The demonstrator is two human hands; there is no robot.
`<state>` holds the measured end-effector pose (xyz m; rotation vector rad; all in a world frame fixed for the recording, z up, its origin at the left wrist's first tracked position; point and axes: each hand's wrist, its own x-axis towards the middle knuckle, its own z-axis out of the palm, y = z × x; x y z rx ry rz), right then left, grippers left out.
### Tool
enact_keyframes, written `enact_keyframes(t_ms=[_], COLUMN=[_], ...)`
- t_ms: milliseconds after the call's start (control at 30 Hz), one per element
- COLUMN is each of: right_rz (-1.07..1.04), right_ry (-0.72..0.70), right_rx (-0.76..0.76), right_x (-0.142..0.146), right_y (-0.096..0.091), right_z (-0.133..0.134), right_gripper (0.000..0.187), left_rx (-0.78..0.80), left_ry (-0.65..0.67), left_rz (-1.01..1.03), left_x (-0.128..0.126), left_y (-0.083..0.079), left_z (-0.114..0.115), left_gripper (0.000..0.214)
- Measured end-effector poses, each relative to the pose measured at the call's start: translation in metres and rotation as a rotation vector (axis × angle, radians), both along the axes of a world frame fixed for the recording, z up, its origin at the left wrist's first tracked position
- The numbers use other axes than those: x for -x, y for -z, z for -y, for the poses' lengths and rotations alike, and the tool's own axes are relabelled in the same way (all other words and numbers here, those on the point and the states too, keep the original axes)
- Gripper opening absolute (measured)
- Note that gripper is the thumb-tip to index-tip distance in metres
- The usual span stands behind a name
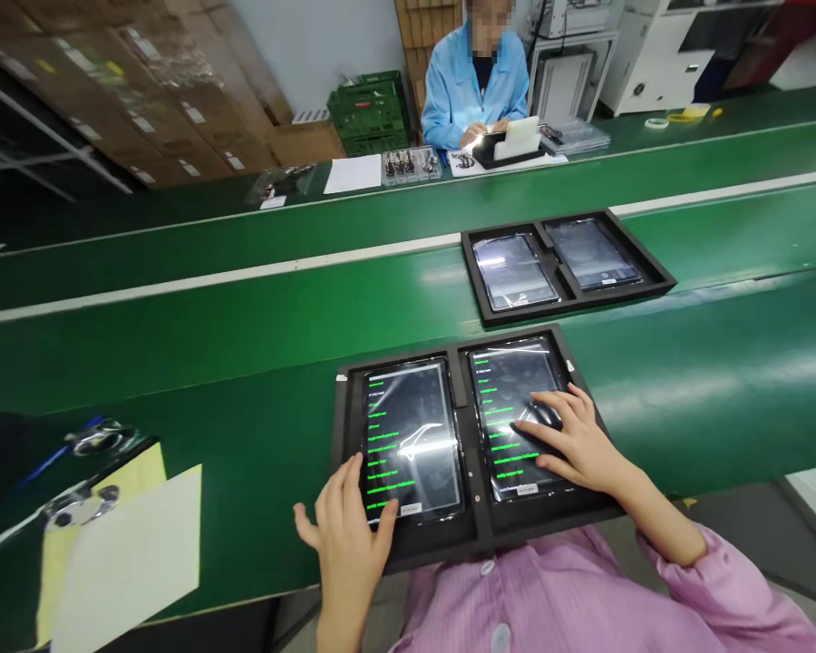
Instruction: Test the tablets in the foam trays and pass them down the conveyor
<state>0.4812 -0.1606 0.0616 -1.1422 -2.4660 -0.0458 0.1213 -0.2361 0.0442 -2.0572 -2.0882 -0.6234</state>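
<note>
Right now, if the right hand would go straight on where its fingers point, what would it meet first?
Most likely the middle divider of the black tray, once the right hand has crossed the tablet beneath it. Depth is unclear: a slightly downward path would meet the tablet's screen first.

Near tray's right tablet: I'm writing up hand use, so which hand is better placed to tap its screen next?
Probably the right hand, spread over the right tablet. The left hand is at the lower-left corner of the left tablet, across the divider.
</note>
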Motion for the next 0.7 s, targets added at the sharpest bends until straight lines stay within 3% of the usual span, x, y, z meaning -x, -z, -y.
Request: enact_keyframes(t_ms=[333,467,700], right_rz=[0.017,-0.059,-0.086], right_ry=[0.009,0.033,0.116], right_rx=[0.027,-0.022,0.025], right_x=[-0.0011,-0.0034,-0.0058], right_y=[0.0026,0.0023,0.0010], right_z=[0.0039,0.0032,0.0021], right_gripper=[0.039,0.033,0.030], left_rx=[0.010,0.016,0.071], left_ry=[0.122,0.074,0.058], left_rz=[-0.022,-0.025,0.028], left_x=[0.0022,-0.0004,-0.0012], left_y=[-0.0027,-0.0056,-0.0059], left_z=[0.0008,0.0024,-0.0010], left_gripper=[0.060,0.057,0.058])
